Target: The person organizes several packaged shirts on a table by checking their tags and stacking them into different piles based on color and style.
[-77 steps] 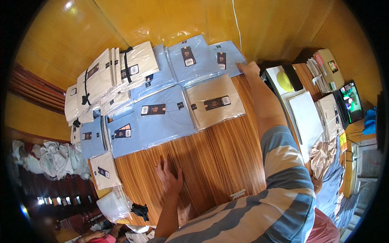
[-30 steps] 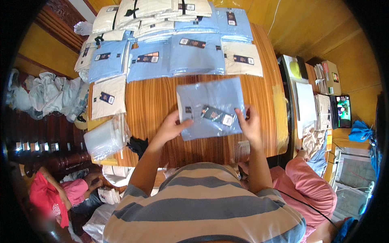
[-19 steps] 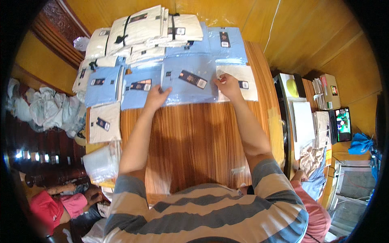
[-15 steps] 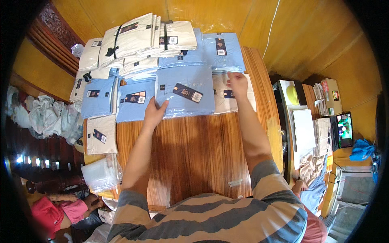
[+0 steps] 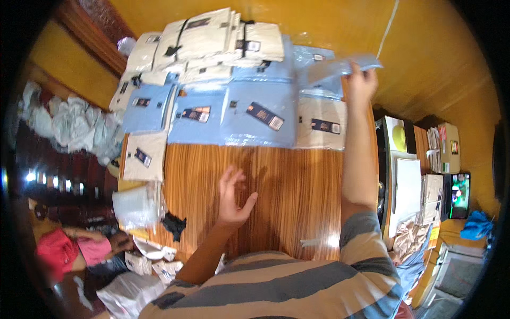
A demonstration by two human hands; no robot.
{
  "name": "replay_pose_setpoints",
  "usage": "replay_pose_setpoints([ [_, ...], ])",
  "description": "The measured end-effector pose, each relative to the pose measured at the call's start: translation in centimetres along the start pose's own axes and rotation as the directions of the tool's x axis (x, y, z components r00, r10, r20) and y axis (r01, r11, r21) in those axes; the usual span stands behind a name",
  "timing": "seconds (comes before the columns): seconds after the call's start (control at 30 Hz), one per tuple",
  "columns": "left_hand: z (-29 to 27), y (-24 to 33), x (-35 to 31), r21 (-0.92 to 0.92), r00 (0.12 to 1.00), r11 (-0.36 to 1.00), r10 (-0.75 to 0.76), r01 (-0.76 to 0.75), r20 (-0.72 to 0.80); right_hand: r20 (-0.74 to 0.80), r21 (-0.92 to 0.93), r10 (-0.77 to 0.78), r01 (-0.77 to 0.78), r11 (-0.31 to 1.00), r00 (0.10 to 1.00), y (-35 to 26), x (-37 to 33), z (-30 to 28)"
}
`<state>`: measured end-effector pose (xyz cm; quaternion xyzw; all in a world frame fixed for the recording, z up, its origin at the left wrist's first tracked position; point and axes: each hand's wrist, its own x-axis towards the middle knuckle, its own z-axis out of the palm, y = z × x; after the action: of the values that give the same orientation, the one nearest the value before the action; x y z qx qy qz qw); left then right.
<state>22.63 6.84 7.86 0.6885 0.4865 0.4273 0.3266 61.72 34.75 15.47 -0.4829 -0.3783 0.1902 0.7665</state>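
My right hand (image 5: 362, 85) grips the right edge of a light blue folded shirt in clear plastic (image 5: 340, 69), raised and tilted above the back right pile. Over the bare wood in the middle of the table, my left hand (image 5: 234, 198) is empty with its fingers apart. In front of the pile lie bagged shirts with dark tags: a blue shirt (image 5: 260, 114) in the centre, a second blue shirt (image 5: 196, 119) to its left and a beige shirt (image 5: 321, 125) to its right. Farther left is another blue shirt (image 5: 147, 109).
Strapped cream garments (image 5: 202, 42) are stacked at the back. A beige packet (image 5: 146, 157), clear plastic bags (image 5: 137, 206) and a black strap-like bundle (image 5: 173, 226) lie along the table's left side. To the right, a side table holds papers (image 5: 407, 186) and a lit screen (image 5: 459, 195). Another person's red clothing (image 5: 56, 250) shows lower left.
My right hand has moved up and right and now holds a blue shirt off the back pile. My left hand has left the central blue shirt and come back toward me.
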Motion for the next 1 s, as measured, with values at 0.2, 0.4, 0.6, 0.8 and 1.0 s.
replay_pose_setpoints([
  [0.2, -0.6, -3.5, -6.3, -0.650, 0.818, 0.496, -0.335, 0.575, 0.468, 0.141, -0.017, 0.121, -0.120, 0.993, 0.983, -20.0, -16.3, -7.1],
  [0.4, -3.8, -5.9, -9.2, -0.698, 0.559, -0.106, -0.518, 0.708, 0.647, 0.284, -0.527, 0.740, -0.546, 0.652, 0.610, -10.1, -29.6, -14.4],
  [0.6, -9.3, -7.2, -14.9, -0.422, 0.206, -0.402, -0.479, 0.813, 0.853, 0.277, -0.360, 0.954, -0.908, 0.213, 0.114, -6.5, -45.2, -15.2],
  [0.8, -12.0, -8.5, -19.2, -0.407, 0.588, 0.425, -0.556, 0.809, 0.587, 0.421, -0.416, 0.896, -0.848, 0.327, 0.139, -8.0, -48.0, -14.1],
  [1.0, -12.4, -9.2, -17.0, -0.333, 0.712, 0.651, -0.490, 0.682, 0.503, 0.326, -0.248, 0.872, -0.857, 0.451, 0.364, -8.5, -51.4, -12.2],
])
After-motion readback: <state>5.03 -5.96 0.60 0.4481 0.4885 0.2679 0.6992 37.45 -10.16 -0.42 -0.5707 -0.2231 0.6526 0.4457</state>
